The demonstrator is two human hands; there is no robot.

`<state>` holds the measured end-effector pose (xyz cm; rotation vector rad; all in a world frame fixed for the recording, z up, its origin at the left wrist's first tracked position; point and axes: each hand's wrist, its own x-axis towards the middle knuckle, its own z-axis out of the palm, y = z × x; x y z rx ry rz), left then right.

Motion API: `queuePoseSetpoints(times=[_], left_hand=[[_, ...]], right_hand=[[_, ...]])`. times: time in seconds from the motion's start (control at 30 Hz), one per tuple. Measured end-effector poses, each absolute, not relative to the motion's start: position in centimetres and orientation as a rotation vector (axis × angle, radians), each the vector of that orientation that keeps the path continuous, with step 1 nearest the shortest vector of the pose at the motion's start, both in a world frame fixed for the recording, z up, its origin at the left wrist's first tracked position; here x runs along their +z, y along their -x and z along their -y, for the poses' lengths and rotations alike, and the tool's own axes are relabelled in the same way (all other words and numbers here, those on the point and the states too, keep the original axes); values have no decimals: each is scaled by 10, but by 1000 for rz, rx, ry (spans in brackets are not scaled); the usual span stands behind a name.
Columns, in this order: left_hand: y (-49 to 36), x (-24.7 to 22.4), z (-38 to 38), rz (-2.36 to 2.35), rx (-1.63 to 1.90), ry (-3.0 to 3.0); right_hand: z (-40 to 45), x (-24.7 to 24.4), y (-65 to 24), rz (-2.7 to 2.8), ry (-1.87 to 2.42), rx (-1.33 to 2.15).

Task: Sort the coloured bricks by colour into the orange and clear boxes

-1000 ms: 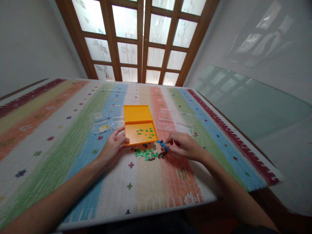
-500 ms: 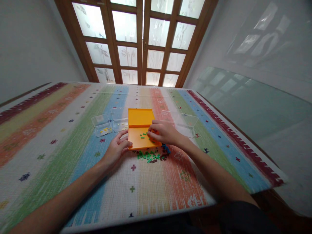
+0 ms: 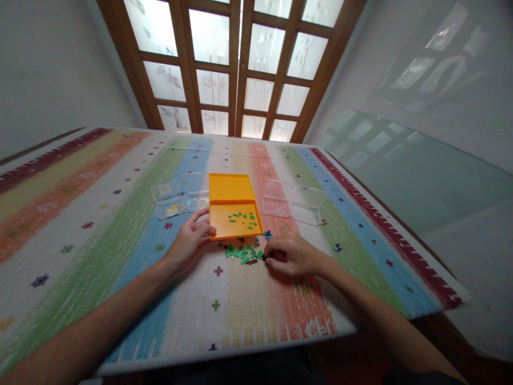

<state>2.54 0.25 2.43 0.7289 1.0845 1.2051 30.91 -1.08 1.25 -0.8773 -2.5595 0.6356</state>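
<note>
A: Source of illumination?
B: The frosted door panes [image 3: 209, 37], backlit nearly to white; the left wall [image 3: 52, 69] and lower margin are dim.
A: Reflections?
B: Pane-shaped glare on the right wall [image 3: 409, 75] and greenish panel [image 3: 420, 174].
A: Definition?
B: Wide-angle stretching toward the edges; soft shadows on the tablecloth [image 3: 194, 321]; small bricks [image 3: 230, 252] too soft for fine detail.

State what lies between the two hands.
In the head view: the open orange case with small green toy bricks inside, and a loose pile of mostly green bricks.
</note>
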Motion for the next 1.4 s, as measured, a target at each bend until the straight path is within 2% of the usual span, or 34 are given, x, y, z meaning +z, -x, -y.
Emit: queuePoseSetpoints(times=[0.2,0.5,0.77,0.87,1.23,1.4], left_hand=[[-27,25,-2,-1091,1211,-733],[-26,25,-1,-1088,1203,-768],[-24,25,-2,-1077,1210,-753],[-25,24,-2,-1085,1202,-760],[-25,24,0,-1094,1171,-787],[-25,25,0,-1103,1172,-772]], right_hand=[[20,-4,-302,2564,1121,514],[16,2,-290,2695,1220,378],[3,40,-301,2621,1020,665],[-3,55,-301,2543,1005,671],[-42,54,-266,2715,1143,147],[-48,57,-261,2806,1138,85]])
